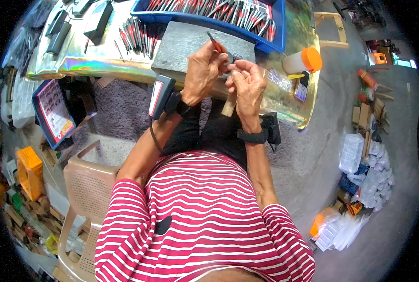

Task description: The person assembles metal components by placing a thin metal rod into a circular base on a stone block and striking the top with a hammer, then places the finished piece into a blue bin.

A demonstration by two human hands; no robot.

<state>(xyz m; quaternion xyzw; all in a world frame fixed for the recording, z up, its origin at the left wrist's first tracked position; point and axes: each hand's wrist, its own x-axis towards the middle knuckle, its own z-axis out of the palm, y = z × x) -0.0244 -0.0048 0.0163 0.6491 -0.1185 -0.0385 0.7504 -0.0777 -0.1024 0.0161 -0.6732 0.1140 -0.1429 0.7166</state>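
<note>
My left hand (202, 70) is closed on a slim red-and-black tool (216, 44), its dark tip pointing up and away to the left. My right hand (248, 84) meets it, thumb and fingers pinched together beside a small dark piece (234, 57) between the hands. From under the right palm a pale wooden handle (228, 106) sticks out toward me; its other end is hidden. Both hands are above the near edge of a grey stone-like block (176, 49) on the table.
Behind the block, a blue tray (279, 40) holds many similar red, black and silver tools. More tools (139, 37) lie left of the block. An orange-lidded jar (296, 61) stands right on the foil-covered table (78, 66). A beige plastic chair (89, 183) is at my left.
</note>
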